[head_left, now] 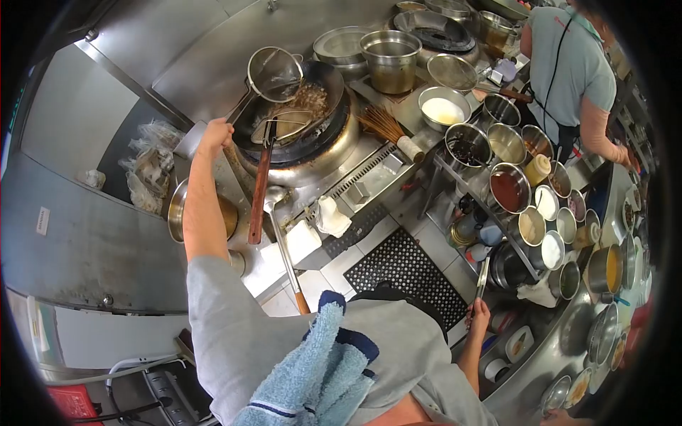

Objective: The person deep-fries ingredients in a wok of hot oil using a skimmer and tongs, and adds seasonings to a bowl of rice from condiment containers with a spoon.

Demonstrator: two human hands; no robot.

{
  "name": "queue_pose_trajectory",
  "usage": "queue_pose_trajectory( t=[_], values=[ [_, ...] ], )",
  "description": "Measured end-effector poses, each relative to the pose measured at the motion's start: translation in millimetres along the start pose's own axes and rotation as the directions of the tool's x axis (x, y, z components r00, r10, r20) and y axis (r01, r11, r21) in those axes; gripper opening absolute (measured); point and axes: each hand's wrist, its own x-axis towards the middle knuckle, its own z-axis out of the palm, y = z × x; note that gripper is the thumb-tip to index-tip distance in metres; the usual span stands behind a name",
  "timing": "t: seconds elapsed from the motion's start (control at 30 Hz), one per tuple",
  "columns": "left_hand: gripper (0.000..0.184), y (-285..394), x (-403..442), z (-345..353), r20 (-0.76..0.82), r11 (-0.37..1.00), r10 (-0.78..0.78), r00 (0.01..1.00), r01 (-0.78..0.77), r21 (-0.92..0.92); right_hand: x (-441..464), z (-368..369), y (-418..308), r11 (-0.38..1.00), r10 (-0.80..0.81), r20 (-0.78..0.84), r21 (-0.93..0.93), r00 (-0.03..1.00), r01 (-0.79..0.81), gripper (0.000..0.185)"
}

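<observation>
My left hand [219, 135] is closed around the handle of a round mesh strainer [275, 74], which is held tilted over the wok [332, 79]. Brown, bubbling contents [309, 101] show in the wok. A second skimmer with a long wooden handle [261, 195] rests across the wok's near rim, close to my left forearm. Low on the right, my right hand [479, 314] grips a narrow metal tool that looks like tongs [483, 278], held away from the wok beside the shelf of pots.
A ladle [277, 199] lies by the stove beside white cloths [302, 240]. A bamboo brush [383, 124], a tall pot [391, 60] and several sauce containers [510, 187] stand rightward. A co-worker [572, 71] stands at back right. A black mat [408, 273] covers floor.
</observation>
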Motion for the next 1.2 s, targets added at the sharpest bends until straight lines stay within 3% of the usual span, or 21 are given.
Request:
queue_pose_trajectory(
  t=[0.1,0.37,0.47,0.57,0.67,0.8,0.93,1.03,1.07,1.13,1.2],
  values=[
    [0.009,22,-28,36,0.016,0.999,-0.004,1.0,0.005,-0.035,7,3,3,1.0,-0.015,0.032,-0.007,0.999,0.016,0.026],
    [0.007,23,-79,102,0.21,0.911,-0.298,0.931,0.343,-0.228,33,-37,-11,0.997,-0.072,0.068,0.033,0.995,0.07,0.027],
    [0.009,33,-104,123,0.182,0.865,-0.293,0.939,0.341,-0.368,41,-54,-20,0.997,-0.055,0.056,0.064,0.997,0.051,0.028],
    [0.009,41,-116,138,0.221,0.759,-0.355,0.908,0.418,-0.499,51,-66,-21,0.998,-0.038,0.034,0.057,0.999,0.036,0.027],
    [0.013,30,-115,142,0.302,0.564,-0.339,0.891,0.45,-0.692,59,-74,-22,0.999,-0.023,0.031,0.044,0.999,0.022,0.026],
    [0.015,10,-122,128,0.19,0.491,-0.221,0.957,0.277,-0.826,64,-68,-25,0.998,-0.008,0.08,0.056,0.997,0.004,0.027],
    [0.018,11,-135,63,0.067,0.488,-0.156,0.985,0.136,-0.862,66,-53,-30,0.999,-0.046,0.086,0.03,0.995,0.043,0.025],
    [0.011,22,-138,-10,-0.016,0.751,-0.093,0.996,0.059,-0.658,56,-30,-34,0.999,-0.032,0.035,-0.02,0.999,0.033,0.024],
    [0.01,27,-132,-29,-0.119,0.873,-0.105,0.987,0.034,-0.487,51,-19,-36,0.999,-0.03,0.036,-0.04,0.999,0.031,0.024],
    [0.013,14,-100,-74,-0.23,0.953,-0.057,0.971,-0.016,-0.301,42,1,-38,0.997,-0.028,0.023,-0.074,0.999,0.03,0.024],
    [0.018,-3,-66,-88,-0.349,0.97,0.068,0.935,0.02,0.241,36,21,-35,0.992,-0.021,0.031,-0.123,0.999,0.024,0.027]
  ],
)
